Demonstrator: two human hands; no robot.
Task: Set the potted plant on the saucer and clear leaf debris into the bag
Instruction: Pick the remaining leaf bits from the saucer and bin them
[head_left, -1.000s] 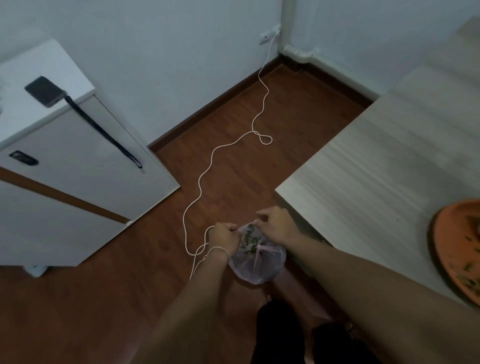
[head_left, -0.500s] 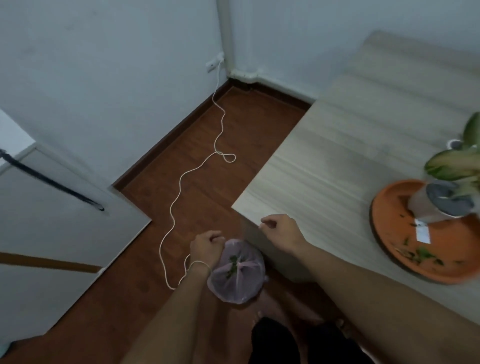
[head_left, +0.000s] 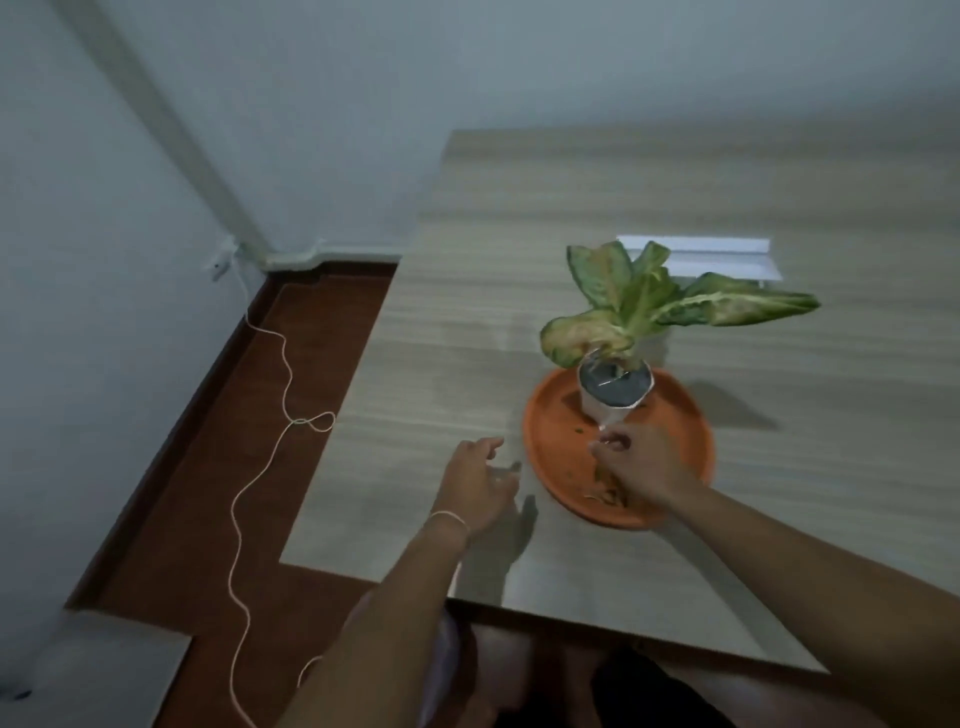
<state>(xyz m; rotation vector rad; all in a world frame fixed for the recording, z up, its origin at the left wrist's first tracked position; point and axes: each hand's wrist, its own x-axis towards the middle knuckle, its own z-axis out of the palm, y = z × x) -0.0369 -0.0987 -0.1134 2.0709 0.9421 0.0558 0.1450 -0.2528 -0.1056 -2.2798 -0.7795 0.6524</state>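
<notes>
1. Right hand (head_left: 641, 467): fingers curled over the saucer's (head_left: 685, 415) near half, seemingly pinching leaf debris (head_left: 608, 491) (blurred).
2. Left hand (head_left: 480, 483): fingers loosely spread, empty, above the surface (head_left: 467, 322).
3. One potted plant (head_left: 615, 389) stands on the one saucer.

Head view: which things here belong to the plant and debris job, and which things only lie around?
Belong to the job:
potted plant, standing on the orange saucer
leaf debris in the saucer
right hand over the debris
left hand above the table

Only lying around:
white cord on the floor
white flat object behind the plant
</notes>
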